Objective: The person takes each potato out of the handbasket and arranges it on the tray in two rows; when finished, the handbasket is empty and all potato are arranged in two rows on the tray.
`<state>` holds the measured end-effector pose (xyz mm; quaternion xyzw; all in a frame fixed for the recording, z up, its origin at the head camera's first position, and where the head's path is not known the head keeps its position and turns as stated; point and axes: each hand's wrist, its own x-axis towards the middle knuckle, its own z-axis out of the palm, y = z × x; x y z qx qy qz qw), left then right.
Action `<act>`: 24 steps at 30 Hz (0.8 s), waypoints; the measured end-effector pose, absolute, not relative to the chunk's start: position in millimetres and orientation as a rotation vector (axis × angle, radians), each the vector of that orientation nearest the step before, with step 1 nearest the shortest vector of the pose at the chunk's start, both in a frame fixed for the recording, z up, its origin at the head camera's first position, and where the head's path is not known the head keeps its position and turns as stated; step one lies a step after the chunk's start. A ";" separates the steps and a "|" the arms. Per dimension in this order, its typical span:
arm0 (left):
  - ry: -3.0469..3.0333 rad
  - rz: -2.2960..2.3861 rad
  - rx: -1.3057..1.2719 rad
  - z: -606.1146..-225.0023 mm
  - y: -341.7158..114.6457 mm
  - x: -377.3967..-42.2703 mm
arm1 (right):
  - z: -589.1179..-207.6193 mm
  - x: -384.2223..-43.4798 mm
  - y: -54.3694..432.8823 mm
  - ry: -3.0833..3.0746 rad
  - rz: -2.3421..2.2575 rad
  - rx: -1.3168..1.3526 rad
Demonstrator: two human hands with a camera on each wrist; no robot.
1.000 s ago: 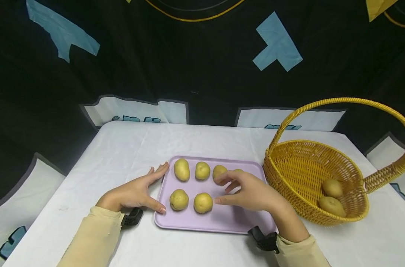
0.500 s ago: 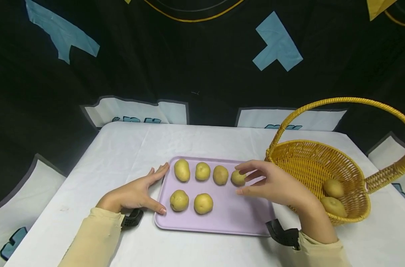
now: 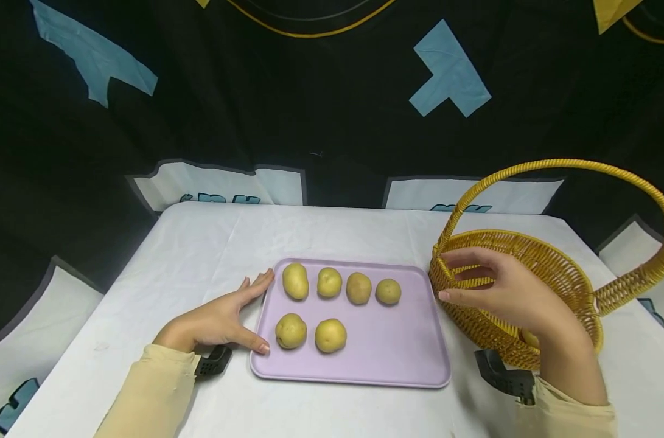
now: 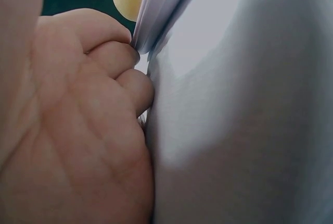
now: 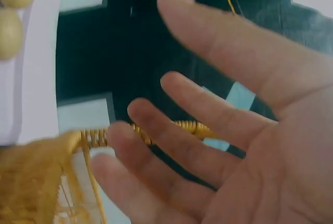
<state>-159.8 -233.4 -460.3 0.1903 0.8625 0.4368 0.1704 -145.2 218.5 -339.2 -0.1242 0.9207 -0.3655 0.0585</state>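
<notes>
A lilac tray (image 3: 389, 359) lies on the white table with several potatoes on it. The back row runs from an oblong potato (image 3: 296, 281) to a small round potato (image 3: 388, 292); two more, including a round potato (image 3: 330, 336), lie nearer the front. My left hand (image 3: 216, 319) rests against the tray's left edge, thumb and fingers spread along it. My right hand (image 3: 515, 298) hovers over the left side of the yellow wicker basket (image 3: 562, 267), fingers loosely bent. In the right wrist view that hand (image 5: 260, 146) holds nothing. It mostly hides the potatoes in the basket.
The basket's tall arched handle (image 3: 562, 163) rises above the right side of the table. A black cloth (image 3: 288, 109) with pale blue patches hangs behind the table. White tablecloth (image 3: 332, 231) shows between the tray and the back edge.
My right hand has moved right, from above the tray's potatoes to over the basket, with nothing in it. My left hand stays at the tray's edge. The potatoes on the tray keep their places.
</notes>
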 end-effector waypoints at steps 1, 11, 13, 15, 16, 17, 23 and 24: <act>2.450 1.242 0.542 -460.0 -233.1 -159.6 | -339.1 -145.3 222.9 2.805 -1.085 -0.353; 2.453 1.230 0.533 -457.5 -232.0 -159.5 | -347.6 -148.6 262.2 2.804 -0.929 -0.133; 2.457 1.226 0.529 -457.1 -232.8 -159.2 | -350.3 -150.4 268.5 2.781 -0.908 -0.089; 2.460 1.225 0.527 -457.2 -233.4 -158.9 | -353.0 -152.5 274.5 2.757 -0.887 -0.041; 2.460 1.227 0.527 -457.4 -233.7 -158.8 | -354.1 -153.5 277.7 2.744 -0.872 -0.017; 2.459 1.228 0.528 -457.7 -233.7 -158.8 | -355.2 -154.4 281.0 2.729 -0.853 0.002; 2.448 1.238 0.536 -458.8 -233.1 -159.0 | -361.9 -156.0 300.4 2.688 -0.734 0.084; 2.447 1.239 0.537 -459.1 -232.9 -159.5 | -362.7 -156.1 303.2 2.680 -0.729 0.105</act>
